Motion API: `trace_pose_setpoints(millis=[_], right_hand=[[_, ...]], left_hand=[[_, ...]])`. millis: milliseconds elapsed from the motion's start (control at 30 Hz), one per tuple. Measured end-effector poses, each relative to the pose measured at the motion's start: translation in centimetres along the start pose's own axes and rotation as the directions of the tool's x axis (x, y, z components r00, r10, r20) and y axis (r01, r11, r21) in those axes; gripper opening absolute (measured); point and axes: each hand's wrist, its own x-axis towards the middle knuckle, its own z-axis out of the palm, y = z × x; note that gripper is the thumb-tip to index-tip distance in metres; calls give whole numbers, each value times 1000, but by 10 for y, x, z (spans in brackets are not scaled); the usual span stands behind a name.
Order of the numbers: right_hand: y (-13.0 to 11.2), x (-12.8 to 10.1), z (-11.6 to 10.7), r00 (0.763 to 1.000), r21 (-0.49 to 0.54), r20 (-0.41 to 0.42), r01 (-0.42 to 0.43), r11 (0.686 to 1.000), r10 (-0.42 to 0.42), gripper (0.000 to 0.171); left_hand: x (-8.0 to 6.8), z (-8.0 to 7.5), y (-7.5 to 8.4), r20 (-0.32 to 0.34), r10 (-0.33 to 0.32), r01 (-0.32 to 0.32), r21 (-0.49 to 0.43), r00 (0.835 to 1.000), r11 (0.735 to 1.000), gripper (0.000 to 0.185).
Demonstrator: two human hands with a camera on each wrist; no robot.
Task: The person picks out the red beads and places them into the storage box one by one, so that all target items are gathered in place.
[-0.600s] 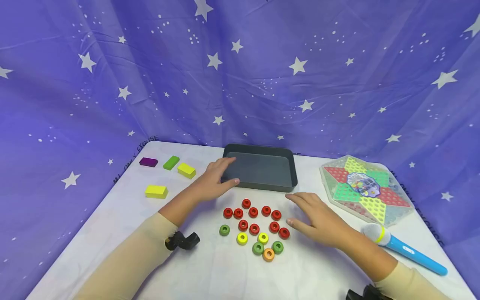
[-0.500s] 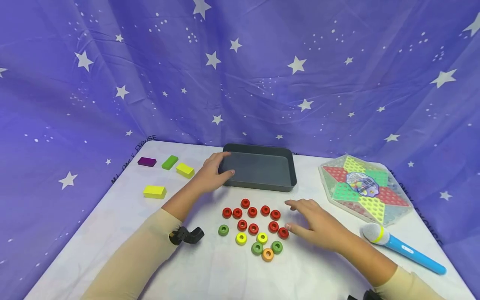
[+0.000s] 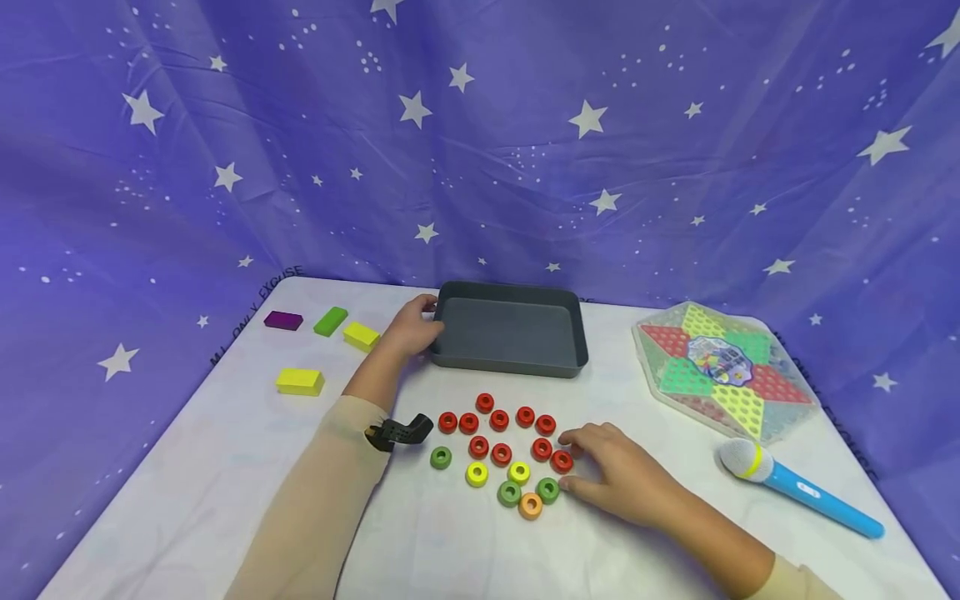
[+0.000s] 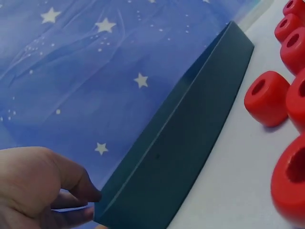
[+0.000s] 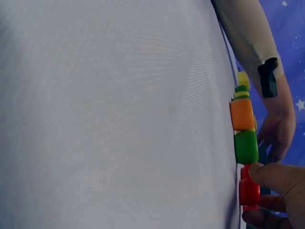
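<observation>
1. While the left hand (image 3: 408, 327) curls over the near left corner of the dark grey tray (image 3: 510, 367), thumb and fingers gripping its wall as the left wrist view shows, the tray sits flat on the white table (image 3: 225, 467), just behind the beads; the grip reads as a way of steadying the tray.
2. The right hand (image 3: 611, 471) lies low on the table at the right edge of the bead cluster, fingers bent; in the right wrist view a fingertip above and another below pinch a red bead (image 5: 249, 191). That looks like the rightmost red bead (image 3: 561, 460) in the head view.
3. The beads lie loose in a flat patch between the two hands, close together but mostly apart: red ones at the back, nearest the tray, then a green bead (image 3: 441, 457) alone on the left, two yellow beads (image 3: 476, 473), two more green ones and an orange bead (image 3: 530, 505) at the front. Spread in a single layer, each can be picked out singly.
4. Off to the left, well apart from the hands, lie a purple block (image 3: 282, 320), a green block (image 3: 330, 321) and two yellow blocks (image 3: 299, 382).
5. To the right rest a Chinese checkers board (image 3: 723, 375) and a blue toy microphone (image 3: 795, 490), neither touched.
</observation>
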Motion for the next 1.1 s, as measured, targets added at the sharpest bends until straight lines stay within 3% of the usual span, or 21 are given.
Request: trace_pose_setpoints(millis=[400, 667, 867, 1100], right_hand=[[1, 4, 1, 996, -34, -49, 79, 996, -81, 29], [18, 20, -43, 999, -37, 4, 40, 999, -40, 32], [31, 45, -78, 999, -49, 11, 40, 998, -39, 30], [42, 87, -101, 997, -28, 47, 57, 998, -56, 28]], left_hand=[[1, -4, -9, 31, 24, -24, 14, 999, 1000, 63], [4, -7, -12, 88, 5, 5, -110, 996, 994, 65], [5, -7, -13, 100, 1, 11, -113, 995, 993, 66], [6, -7, -15, 92, 6, 6, -123, 996, 992, 65]])
